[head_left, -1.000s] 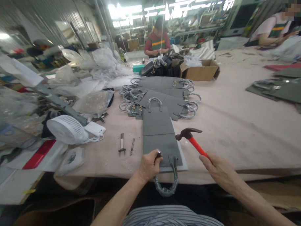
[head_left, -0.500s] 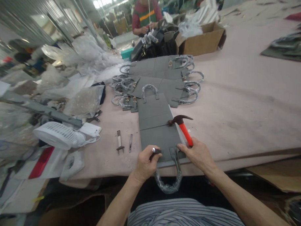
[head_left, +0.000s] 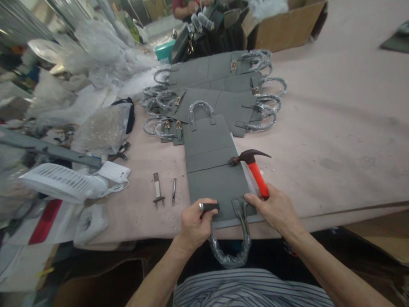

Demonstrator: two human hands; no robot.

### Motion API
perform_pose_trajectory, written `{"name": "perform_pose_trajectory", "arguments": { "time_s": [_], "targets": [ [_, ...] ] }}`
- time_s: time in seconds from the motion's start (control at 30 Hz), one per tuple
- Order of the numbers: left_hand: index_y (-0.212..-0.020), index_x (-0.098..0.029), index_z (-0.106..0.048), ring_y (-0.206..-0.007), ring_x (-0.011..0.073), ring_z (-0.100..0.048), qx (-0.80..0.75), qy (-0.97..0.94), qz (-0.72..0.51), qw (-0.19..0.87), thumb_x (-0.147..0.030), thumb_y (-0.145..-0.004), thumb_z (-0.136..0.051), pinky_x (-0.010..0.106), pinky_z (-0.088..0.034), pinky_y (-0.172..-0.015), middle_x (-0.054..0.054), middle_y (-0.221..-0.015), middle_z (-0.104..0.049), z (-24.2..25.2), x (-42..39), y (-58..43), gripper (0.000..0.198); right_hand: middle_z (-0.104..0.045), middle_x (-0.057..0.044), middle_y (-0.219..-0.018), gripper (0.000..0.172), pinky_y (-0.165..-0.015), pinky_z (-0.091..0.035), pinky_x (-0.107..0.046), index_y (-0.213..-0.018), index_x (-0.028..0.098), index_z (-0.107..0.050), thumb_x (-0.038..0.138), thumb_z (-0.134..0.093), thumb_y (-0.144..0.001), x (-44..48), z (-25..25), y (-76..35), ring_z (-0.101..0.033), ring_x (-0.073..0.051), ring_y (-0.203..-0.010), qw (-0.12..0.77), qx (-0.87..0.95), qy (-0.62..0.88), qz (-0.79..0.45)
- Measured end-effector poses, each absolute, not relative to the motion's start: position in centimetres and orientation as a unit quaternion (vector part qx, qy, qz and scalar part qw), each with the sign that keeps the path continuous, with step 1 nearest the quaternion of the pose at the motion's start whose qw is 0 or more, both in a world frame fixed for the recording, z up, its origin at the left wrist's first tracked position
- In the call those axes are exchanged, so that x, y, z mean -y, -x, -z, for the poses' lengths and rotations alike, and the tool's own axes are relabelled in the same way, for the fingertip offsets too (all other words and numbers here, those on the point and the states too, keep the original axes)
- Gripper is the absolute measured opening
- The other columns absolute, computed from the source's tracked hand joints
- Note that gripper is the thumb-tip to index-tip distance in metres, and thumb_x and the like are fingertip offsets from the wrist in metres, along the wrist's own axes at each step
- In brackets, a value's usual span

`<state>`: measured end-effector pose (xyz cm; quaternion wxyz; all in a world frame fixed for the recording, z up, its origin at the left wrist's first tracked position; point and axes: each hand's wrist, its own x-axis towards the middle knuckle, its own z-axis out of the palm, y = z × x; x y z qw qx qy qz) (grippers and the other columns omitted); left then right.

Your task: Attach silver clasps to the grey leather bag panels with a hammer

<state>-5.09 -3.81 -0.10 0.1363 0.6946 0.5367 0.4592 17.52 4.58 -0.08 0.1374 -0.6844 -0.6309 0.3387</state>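
Grey panel (head_left: pixel 212 185): lying in front of you at the near edge of the tabletop (head_left: pixel 332 153), its far end lapping the pile. Far handle (head_left: pixel 202 104), film-wrapped, looks fitted at both ends. Near handle (head_left: pixel 230 262) hangs over the edge; its right end sits on the panel, left end hidden by your hand. My read: this piece is part-done, that left end the likeliest bit outstanding.

Your left hand (head_left: pixel 197 222): fingers curled tight round a short dark tool (head_left: pixel 209 207), silver end leftward, tilted almost flat. Your right hand (head_left: pixel 279 210): wrapped round the hammer (head_left: pixel 258 177), thumb by the handle's right end; head over the panel's right edge, contact unclear.

Farther out: pile of grey panels (head_left: pixel 209 102), handles visible, count unclear. Pronged tool (head_left: pixel 158 190) and thin rod (head_left: pixel 174 191) lie left, untouched.
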Motion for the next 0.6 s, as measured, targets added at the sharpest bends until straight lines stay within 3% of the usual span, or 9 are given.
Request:
{"name": "perform_pose_trajectory", "arguments": {
  "time_s": [0.1,0.3,0.6],
  "targets": [
    [-0.103,-0.017,-0.068,-0.093,0.019,-0.077,-0.485,-0.736,-0.459,0.111,-0.008,-0.088,-0.064,0.027,-0.063,-0.084,0.009,-0.099,-0.079,0.5,4.4,5.1,0.018,-0.059,-0.002,-0.064,0.038,-0.057,-0.035,-0.029,-0.077,0.023,-0.052,0.06,-0.061,-0.076,-4.6,0.2,-17.5,-0.054,-0.019,-0.06,0.129,0.634,0.683,-0.339],
    [-0.099,-0.017,-0.069,-0.083,0.017,-0.077,-0.58,-0.608,-0.507,0.192,-0.016,-0.092,-0.063,0.027,-0.063,-0.08,0.005,-0.091,-0.079,0.7,4.4,4.2,0.009,-0.059,-0.002,-0.065,0.038,-0.058,-0.034,-0.03,-0.081,0.023,-0.054,0.06,-0.061,-0.077,-4.6,0.1,-17.5,-0.053,-0.019,-0.06,0.125,0.637,0.684,-0.332],
    [-0.097,-0.017,-0.071,-0.081,0.0178,-0.076,-0.587,-0.627,-0.479,0.181,-0.02,-0.092,-0.064,0.027,-0.063,-0.078,0.005,-0.089,-0.079,0.9,3.9,3.8,0.009,-0.057,-0.001,-0.062,0.037,-0.057,-0.034,-0.029,-0.083,0.022,-0.056,0.058,-0.061,-0.077,-4.5,-0.2,-17.6,-0.05,-0.018,-0.058,0.137,0.64,0.677,-0.336]
  ]
}}
